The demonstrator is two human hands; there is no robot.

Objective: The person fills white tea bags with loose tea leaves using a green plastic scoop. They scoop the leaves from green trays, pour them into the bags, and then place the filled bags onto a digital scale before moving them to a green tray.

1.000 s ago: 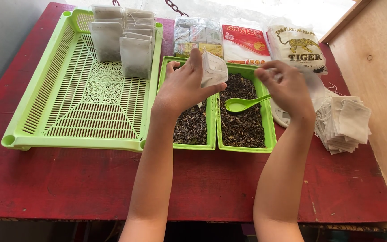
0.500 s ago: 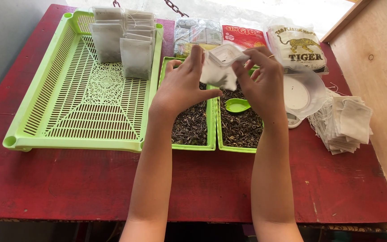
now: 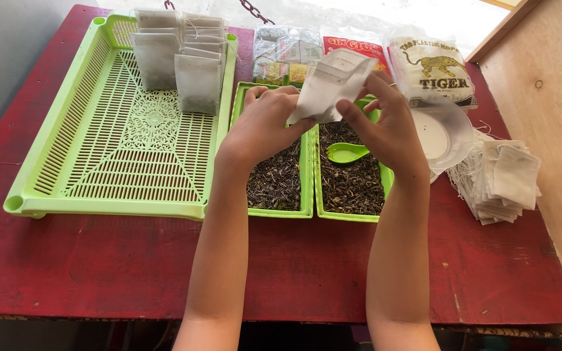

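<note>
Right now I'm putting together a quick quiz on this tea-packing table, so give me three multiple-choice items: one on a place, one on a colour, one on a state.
1. Where does the green spoon lie?
A. on the loose tea in the right small tray
B. in the large slatted tray
C. on the stack of empty bags

2. What colour is the table top?
A. blue
B. dark red
C. white

3. How is the white filter bag held?
A. lying flat on the table
B. pinched by one hand only
C. held up between both hands over the small trays

Answers:
1. A, since the spoon rests on dark leaves in the right small tray.
2. B, as the bare boards show red.
3. C, as the left hand and right hand both grip its edges.
</note>
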